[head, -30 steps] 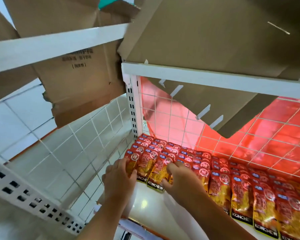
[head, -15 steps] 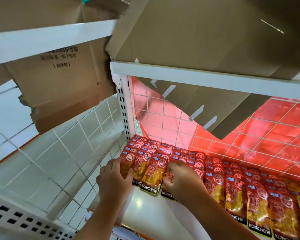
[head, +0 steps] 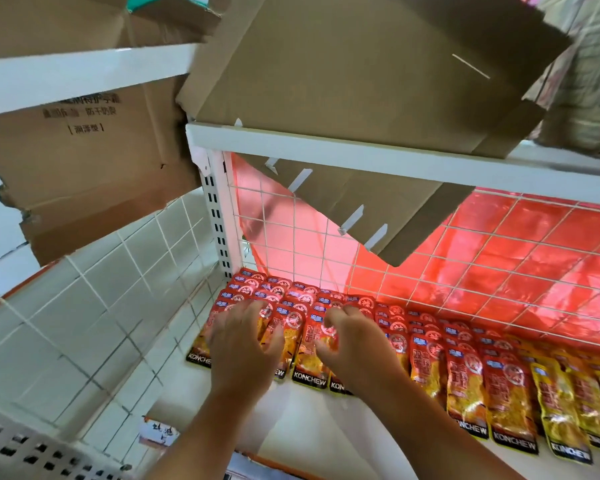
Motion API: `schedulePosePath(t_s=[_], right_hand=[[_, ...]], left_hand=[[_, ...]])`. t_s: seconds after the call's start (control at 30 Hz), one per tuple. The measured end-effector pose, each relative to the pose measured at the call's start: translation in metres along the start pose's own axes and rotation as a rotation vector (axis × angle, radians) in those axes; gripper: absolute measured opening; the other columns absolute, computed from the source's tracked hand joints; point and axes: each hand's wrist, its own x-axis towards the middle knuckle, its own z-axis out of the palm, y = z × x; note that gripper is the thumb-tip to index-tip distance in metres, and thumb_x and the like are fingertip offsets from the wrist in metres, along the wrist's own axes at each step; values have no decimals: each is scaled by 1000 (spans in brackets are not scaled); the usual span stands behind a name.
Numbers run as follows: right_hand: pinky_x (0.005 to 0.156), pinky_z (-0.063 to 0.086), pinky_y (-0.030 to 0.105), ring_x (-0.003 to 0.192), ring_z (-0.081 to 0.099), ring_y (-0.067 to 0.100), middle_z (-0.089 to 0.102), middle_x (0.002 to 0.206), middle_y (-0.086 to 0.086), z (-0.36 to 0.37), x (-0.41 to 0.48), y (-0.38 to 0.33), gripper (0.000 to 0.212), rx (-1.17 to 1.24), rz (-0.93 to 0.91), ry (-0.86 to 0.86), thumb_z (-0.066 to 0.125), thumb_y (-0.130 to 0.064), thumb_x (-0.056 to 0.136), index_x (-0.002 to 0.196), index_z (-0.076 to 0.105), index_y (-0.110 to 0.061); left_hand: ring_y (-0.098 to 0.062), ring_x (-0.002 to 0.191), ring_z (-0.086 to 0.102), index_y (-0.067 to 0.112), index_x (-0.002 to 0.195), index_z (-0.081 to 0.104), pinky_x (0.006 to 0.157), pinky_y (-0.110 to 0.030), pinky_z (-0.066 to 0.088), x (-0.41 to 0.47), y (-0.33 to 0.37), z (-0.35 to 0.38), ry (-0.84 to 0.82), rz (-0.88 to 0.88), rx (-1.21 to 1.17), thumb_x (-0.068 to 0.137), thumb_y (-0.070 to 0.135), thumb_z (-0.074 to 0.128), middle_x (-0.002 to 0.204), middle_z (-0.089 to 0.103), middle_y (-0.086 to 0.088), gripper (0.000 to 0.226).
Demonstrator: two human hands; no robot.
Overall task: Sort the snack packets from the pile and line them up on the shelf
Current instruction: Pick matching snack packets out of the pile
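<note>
Red and yellow KONCHEW snack packets (head: 465,379) lie in overlapping rows across the white shelf (head: 312,424), from its left post to the right edge. My left hand (head: 238,344) rests flat with spread fingers on the leftmost packets (head: 198,348). My right hand (head: 355,344) hovers just right of it, fingers curled over the neighbouring packets (head: 309,365). Neither hand clearly grips a packet. A few yellow packets (head: 565,414) lie at the far right.
A white wire grid (head: 430,271) with red film behind it backs the shelf. Flattened cardboard (head: 361,64) lies on the upper shelf (head: 361,157) and hangs down behind it. A perforated white post (head: 219,220) stands at the left. More cardboard (head: 84,161) sits at the far left.
Both hands have moved from gripping the front edges of the left packets to lying on top of them with fingers spread. The view has shifted slightly.
</note>
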Motion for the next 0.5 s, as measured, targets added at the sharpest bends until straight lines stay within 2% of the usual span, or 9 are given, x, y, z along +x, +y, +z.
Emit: schedulePosePath(t_s=[0.17, 0.33, 0.5], right_hand=[[82, 48, 25, 100, 59, 16, 60, 112, -1, -40, -15, 25, 35, -2, 60, 80, 67, -41, 90, 118, 62, -21], [73, 45, 29, 92, 61, 21, 61, 102, 0, -90, -47, 64, 30, -51, 130, 205, 70, -38, 85, 108, 63, -20], [77, 51, 36, 93, 62, 27, 61, 103, 3, -156, -92, 103, 32, -117, 201, 347, 69, -39, 81, 106, 64, -20]], left_hand=[[-30, 120, 55, 22, 129, 58, 102, -54, 44, 0, 51, 12, -61, 125, -150, 87, 53, 49, 127, 64, -3, 53], [-28, 111, 60, 20, 123, 64, 95, -49, 47, -10, 124, 20, -66, 311, -303, 88, 47, 56, 118, 67, 1, 45], [-25, 111, 61, 22, 122, 63, 92, -44, 46, -26, 214, 19, -91, 487, -403, 86, 46, 57, 119, 68, 3, 44]])
